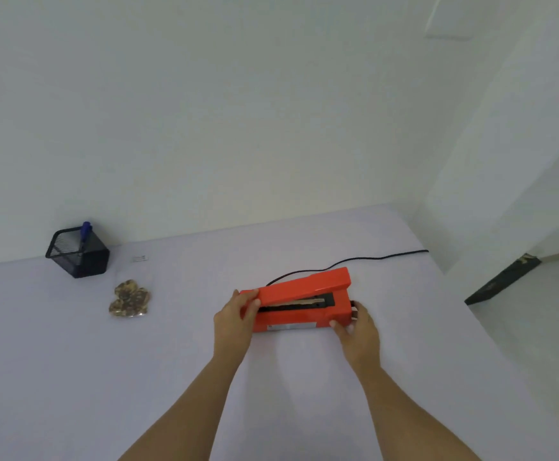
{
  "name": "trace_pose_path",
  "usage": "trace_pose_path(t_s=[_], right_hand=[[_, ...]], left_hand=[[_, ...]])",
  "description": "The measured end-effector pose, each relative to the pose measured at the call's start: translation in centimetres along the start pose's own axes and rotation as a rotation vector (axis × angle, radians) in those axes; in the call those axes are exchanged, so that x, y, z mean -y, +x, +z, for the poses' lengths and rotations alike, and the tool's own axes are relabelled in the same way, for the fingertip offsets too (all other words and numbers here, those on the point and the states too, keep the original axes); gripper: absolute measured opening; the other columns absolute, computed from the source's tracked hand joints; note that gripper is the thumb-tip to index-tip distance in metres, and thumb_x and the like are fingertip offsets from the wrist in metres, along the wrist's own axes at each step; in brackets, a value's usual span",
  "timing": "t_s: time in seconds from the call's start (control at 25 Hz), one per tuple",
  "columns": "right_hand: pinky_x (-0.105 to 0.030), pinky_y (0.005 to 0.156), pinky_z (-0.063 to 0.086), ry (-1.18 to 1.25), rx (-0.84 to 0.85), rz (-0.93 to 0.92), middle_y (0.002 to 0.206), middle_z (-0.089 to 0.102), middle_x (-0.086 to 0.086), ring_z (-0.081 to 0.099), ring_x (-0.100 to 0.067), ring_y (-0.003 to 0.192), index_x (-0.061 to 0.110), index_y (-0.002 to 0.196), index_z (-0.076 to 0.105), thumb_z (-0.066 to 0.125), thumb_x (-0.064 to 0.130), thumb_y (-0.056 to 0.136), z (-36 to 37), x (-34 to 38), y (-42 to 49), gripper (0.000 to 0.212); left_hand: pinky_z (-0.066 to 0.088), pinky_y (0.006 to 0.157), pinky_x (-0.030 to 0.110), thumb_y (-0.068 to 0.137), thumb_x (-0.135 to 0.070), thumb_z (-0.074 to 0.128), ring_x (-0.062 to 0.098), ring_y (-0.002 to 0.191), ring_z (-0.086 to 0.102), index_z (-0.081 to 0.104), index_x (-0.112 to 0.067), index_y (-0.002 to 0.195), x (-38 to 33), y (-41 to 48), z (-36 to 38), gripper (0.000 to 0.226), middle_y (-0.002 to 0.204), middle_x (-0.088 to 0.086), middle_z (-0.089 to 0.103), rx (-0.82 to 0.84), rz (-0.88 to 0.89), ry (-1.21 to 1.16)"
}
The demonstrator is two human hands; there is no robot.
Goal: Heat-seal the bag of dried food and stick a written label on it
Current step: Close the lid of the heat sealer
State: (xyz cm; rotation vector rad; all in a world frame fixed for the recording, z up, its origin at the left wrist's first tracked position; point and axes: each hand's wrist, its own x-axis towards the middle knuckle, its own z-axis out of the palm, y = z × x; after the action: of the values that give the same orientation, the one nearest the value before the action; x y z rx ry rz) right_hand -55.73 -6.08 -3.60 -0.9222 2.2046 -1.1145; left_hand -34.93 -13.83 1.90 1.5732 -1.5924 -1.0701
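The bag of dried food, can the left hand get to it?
Probably yes. Nothing lies between the left hand and the bag, but the hand must let go of the red sealer first.

Bright even light, faint soft shadows, slight overall blur, wide-angle bending at edges

The heat sealer (299, 302) is bright orange-red with a black sealing slot and a black cord (348, 261). The table (72, 377) is pale lilac. The mesh pen holder (78, 252) is black, its pen (85, 231) blue. The dried food (129, 299) is mottled golden-brown.
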Motion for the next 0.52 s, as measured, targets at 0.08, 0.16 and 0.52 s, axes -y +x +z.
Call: trace_pose_path(t_s=[0.08, 0.16, 0.52], right_hand=[[-0.037, 0.087, 0.046, -0.008, 0.033, -0.03, 0.112, 0.063, -0.01, 0.059, -0.026, 0.104, 0.01, 0.12, 0.05, 0.076, 0.018, 0.074, 1.0, 1.0, 3.8, 0.053], [-0.039, 0.089, 0.047, -0.006, 0.052, -0.061, 0.113, 0.063, -0.012, 0.058, -0.028, 0.104, 0.009, 0.121, 0.05, 0.075, 0.018, 0.075, 2.2, 1.9, 7.6, 0.054], [-0.038, 0.092, 0.046, -0.013, 0.019, -0.158, 0.118, 0.062, -0.013, 0.059, -0.028, 0.106, 0.008, 0.126, 0.049, 0.075, 0.025, 0.075, 6.3, 3.9, 19.2, 0.06]], left_hand=[[0.04, 0.104, 0.036, 0.091, -0.015, 0.058, 0.028, 0.126, 0.049, 0.067, -0.014, 0.112, -0.4, 3.0, 0.5, 0.023, 0.115, 0.012, 0.067, -0.018, -0.003, 0.001], [0.041, 0.103, 0.041, 0.092, -0.016, 0.057, 0.033, 0.122, 0.051, 0.067, -0.015, 0.113, -0.6, 6.5, 1.3, 0.023, 0.111, 0.014, 0.067, -0.037, -0.001, 0.011], [0.038, 0.104, 0.037, 0.093, -0.023, 0.055, 0.027, 0.121, 0.053, 0.066, -0.02, 0.117, -2.2, 17.5, 3.5, 0.026, 0.114, 0.009, 0.068, -0.115, -0.002, 0.043]])
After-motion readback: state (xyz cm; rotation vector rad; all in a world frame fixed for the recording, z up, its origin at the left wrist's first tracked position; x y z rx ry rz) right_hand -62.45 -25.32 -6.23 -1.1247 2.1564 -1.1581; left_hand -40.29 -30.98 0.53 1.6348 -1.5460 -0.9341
